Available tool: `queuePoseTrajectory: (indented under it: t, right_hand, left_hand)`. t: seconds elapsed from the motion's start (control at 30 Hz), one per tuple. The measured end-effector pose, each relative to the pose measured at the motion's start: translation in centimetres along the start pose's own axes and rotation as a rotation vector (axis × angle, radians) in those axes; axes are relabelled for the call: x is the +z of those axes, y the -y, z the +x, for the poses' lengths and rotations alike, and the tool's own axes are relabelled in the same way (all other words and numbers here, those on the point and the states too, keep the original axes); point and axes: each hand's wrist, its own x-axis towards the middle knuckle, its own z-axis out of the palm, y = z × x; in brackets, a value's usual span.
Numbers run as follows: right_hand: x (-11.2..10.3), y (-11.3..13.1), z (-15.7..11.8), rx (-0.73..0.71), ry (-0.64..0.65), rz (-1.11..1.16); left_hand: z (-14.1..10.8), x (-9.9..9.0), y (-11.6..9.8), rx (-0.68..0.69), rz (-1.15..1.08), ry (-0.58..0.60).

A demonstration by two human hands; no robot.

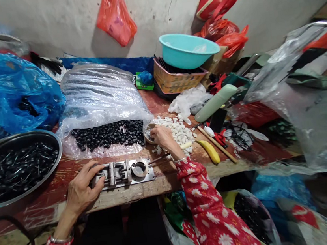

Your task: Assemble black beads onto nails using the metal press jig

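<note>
Probably heavy and stiff: metal jig [126,171], flat on worktop [165,182] near front edge; best steadied by blocky left end, between thumb and fingers of half-curled left hand [80,188]. At small bowl [146,137], likely light, easily tipped: bunched right hand [162,135], any catch hidden.

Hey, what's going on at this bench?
A person is working with small parts. The left hand has its thumb and fingers on the left end of a metal vise. The right hand reaches into a small bowl; whether it grips anything is hidden. White bits lie beside the bowl, black beads spill from an open bag, and a pan of black parts sits at the far left.
</note>
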Motion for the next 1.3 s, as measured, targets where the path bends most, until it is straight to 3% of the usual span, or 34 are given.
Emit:
queuePoseTrajectory:
  t: [0.43, 0.57, 0.7, 0.8, 0.9, 1.07, 1.23, 1.3]
  right_hand:
    - [-1.3, -0.5, -0.5, 0.044, -0.176, 0.371]
    - [-2.4, 0.7, -1.4, 0.068, -0.221, 0.564]
    - [-3.3, 3.8, -3.6, 0.11, -0.221, 0.839]
    - [-3.6, 7.7, -6.1, 0.156, -0.155, 1.208]
    - [-3.4, 11.9, -9.1, 0.156, -0.074, 1.364]
    - [-2.4, 16.1, -13.3, 0.127, -0.075, 1.364]
    - [-1.6, 16.2, -15.0, 0.051, -0.021, 1.157]
    - [-1.5, 15.7, -14.8, -0.043, -0.085, 0.981]
  left_hand:
    - [0.2, -0.1, 0.0, -0.006, -0.033, -0.002]
    - [0.4, -0.9, -0.8, 0.028, 0.014, -0.139]
    - [0.5, -1.5, -3.7, 0.024, 0.07, -0.311]
    - [1.1, -0.7, -7.1, -0.036, -0.08, -0.265]
    - [1.9, 0.5, -9.9, -0.146, -0.263, -0.192]
    - [1.5, 0.9, -11.3, -0.196, -0.448, -0.168]
    - [-0.6, 0.1, -9.9, -0.105, -0.333, -0.165]
    - [-1.2, -0.1, -9.1, -0.061, -0.2, -0.154]
